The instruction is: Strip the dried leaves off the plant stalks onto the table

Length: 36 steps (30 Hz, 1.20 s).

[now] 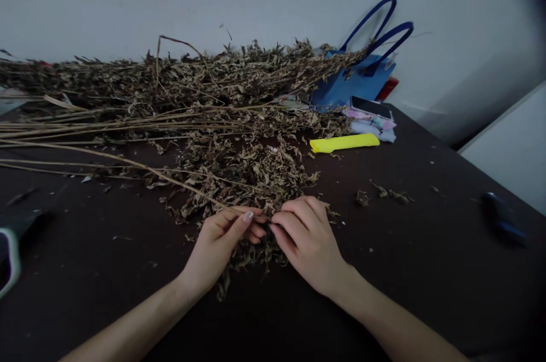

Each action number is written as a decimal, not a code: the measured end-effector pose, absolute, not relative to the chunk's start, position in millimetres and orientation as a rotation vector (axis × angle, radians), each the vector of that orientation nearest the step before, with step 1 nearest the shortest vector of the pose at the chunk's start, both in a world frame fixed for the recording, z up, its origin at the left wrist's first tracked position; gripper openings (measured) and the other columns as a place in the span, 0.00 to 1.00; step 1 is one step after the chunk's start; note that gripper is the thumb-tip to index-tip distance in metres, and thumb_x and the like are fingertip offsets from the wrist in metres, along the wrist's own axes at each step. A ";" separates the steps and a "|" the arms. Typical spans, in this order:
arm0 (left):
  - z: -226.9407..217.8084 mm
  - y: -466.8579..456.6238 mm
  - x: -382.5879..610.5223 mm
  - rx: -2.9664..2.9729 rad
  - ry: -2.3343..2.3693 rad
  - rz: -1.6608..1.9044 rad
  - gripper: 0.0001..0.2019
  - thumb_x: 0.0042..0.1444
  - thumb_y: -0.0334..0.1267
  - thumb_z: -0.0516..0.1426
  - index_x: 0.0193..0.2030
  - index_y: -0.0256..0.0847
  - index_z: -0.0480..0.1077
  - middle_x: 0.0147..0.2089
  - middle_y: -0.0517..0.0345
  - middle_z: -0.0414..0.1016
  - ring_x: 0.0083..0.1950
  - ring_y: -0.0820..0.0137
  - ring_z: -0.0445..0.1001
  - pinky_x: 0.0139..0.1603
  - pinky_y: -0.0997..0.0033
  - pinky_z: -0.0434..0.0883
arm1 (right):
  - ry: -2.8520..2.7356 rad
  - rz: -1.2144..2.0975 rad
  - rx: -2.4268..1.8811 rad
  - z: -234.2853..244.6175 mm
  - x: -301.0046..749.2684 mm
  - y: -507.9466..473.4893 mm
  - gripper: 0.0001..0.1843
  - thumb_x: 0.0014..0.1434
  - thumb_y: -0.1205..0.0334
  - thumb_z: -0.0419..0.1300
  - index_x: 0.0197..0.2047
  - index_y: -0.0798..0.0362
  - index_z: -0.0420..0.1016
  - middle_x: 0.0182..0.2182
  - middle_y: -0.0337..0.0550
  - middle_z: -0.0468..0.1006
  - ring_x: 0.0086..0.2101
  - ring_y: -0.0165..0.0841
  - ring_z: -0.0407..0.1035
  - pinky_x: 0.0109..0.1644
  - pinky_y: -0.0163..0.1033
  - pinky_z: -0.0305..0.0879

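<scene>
Head view: dried leaves (pixel 256 171) heaped on worktop (pixel 426 248)
Left hand (pixel 222 243): grip pinched on stem (pixel 128 161) tip
Right hand (pixel 306 238): grip pinched on same tip
Stem: runs leftward from the grips

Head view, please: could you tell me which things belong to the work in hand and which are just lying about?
In hand: left hand, right hand, both pinching the dry stem; leaf pile; stalk heap.
Lying about: yellow object, blue bag, phone, folded cloth.
</scene>
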<state>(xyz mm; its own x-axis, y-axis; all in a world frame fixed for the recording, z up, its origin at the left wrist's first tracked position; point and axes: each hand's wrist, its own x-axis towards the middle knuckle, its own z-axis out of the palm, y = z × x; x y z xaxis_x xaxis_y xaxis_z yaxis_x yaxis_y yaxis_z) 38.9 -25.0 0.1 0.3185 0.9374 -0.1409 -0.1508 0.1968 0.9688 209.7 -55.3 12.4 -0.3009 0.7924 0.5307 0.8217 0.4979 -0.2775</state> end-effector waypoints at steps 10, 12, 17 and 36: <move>3.2 -30.3 43.6 1.195 0.966 0.957 0.07 0.55 0.34 0.57 0.38 0.36 0.74 0.29 0.56 0.77 0.29 0.72 0.74 0.31 0.73 0.72 | -2.097 0.028 -1.294 15.0 205.2 -55.6 0.07 0.60 0.70 0.51 0.33 0.54 0.69 0.33 0.45 0.71 0.37 0.35 0.61 0.41 0.44 0.60; 3.6 -31.7 44.7 1.192 0.960 0.960 0.06 0.55 0.34 0.57 0.37 0.35 0.74 0.27 0.56 0.76 0.27 0.72 0.74 0.31 0.73 0.72 | -2.105 0.087 -1.273 16.0 204.6 -56.3 0.08 0.60 0.70 0.50 0.32 0.54 0.68 0.33 0.45 0.70 0.37 0.36 0.61 0.41 0.44 0.60; 2.5 -30.4 43.1 1.143 0.948 0.966 0.07 0.57 0.35 0.55 0.38 0.35 0.73 0.30 0.55 0.77 0.28 0.73 0.73 0.30 0.75 0.72 | -1.955 0.316 -1.239 19.9 211.1 -54.3 0.05 0.60 0.70 0.51 0.35 0.52 0.66 0.35 0.42 0.69 0.39 0.33 0.62 0.43 0.42 0.61; 3.6 -23.7 39.3 0.992 0.911 0.996 0.09 0.58 0.39 0.54 0.39 0.34 0.68 0.38 0.48 0.78 0.25 0.74 0.73 0.25 0.75 0.70 | -1.793 0.108 -1.341 13.4 228.2 -40.2 0.06 0.59 0.70 0.51 0.39 0.51 0.66 0.34 0.43 0.69 0.38 0.34 0.63 0.42 0.43 0.62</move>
